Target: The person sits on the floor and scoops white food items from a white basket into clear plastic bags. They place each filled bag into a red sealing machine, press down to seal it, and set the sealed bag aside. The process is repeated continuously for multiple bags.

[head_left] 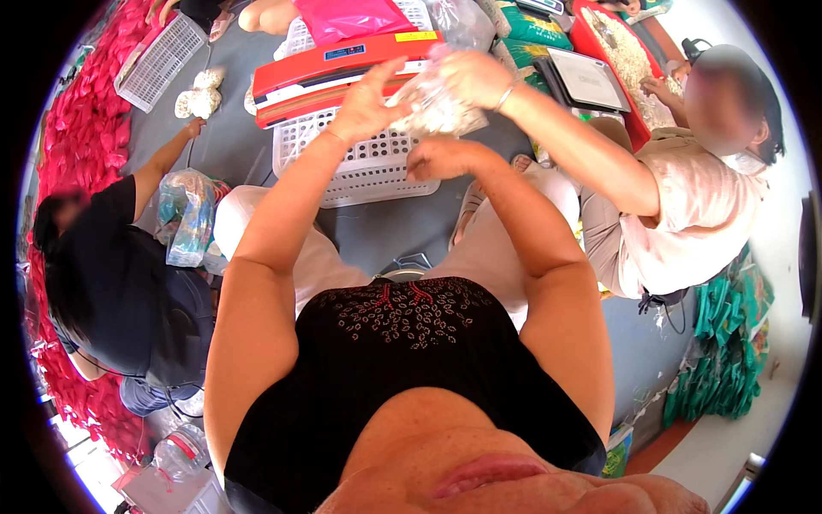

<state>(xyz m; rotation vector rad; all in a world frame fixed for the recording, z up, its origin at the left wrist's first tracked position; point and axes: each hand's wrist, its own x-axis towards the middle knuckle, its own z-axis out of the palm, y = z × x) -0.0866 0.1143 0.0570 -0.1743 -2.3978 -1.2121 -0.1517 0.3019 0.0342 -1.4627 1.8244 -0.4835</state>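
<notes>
A clear plastic bag of pale pieces [440, 112] hangs above the front of a red bag sealer [289, 83]. A co-worker's hand [475, 77], reaching in from the right, grips its top. My left hand [369, 103] is raised at the bag's left side with fingers spread; its thumb is close to the plastic, and contact is unclear. Just below the bag, my right hand [449, 159] has loosely curled fingers, and nothing is visible in them. The sealer rests on a white perforated plastic crate [359, 183] in front of my knees.
At right, a red tub [642, 138] of pale pieces stands beside a scale [587, 80]. Seated co-workers flank me; the left one reaches toward filled bags [199, 96] on the floor. Pink bags [83, 141] are heaped far left, green bags [719, 353] lie right.
</notes>
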